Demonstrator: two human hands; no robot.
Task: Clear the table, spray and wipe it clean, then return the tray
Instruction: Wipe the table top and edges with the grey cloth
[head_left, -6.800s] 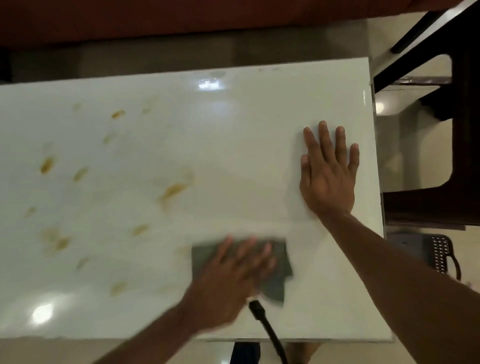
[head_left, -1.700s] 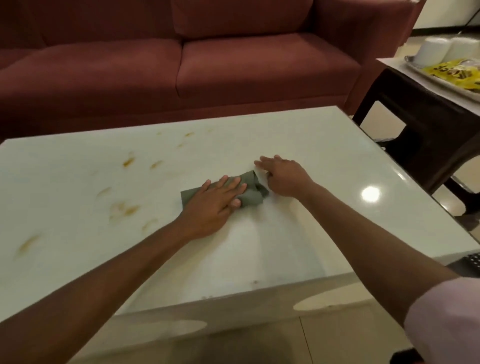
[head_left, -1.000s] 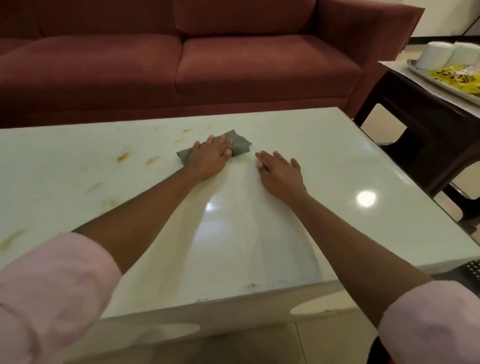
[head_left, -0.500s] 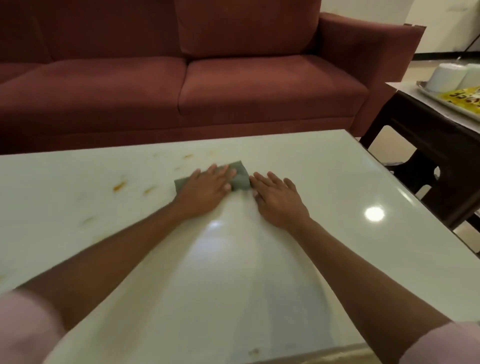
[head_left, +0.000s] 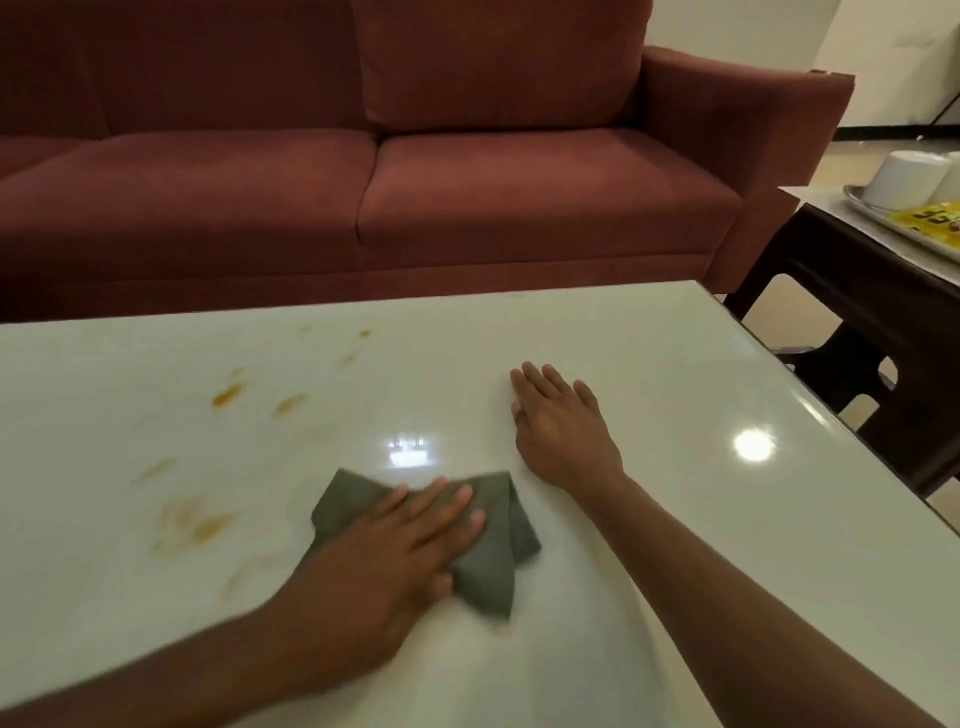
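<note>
We see one glossy white stone counter, mid-wipe by our judgement. One folded grey cloth lies on it under our left hand, fingers flat and pressing; our right hand rests open beside it. Next we must sweep left over several orange stains. One steel tray waits on the side table.

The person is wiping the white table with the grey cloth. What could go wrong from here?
1. The orange-brown stains lie left of the grey folded cloth; strokes that stay central may miss them.
2. The left hand presses with flat fingers, so the loose cloth may bunch.
3. The right hand leans flat on the glossy white tabletop and may slip if it is wet.
</note>
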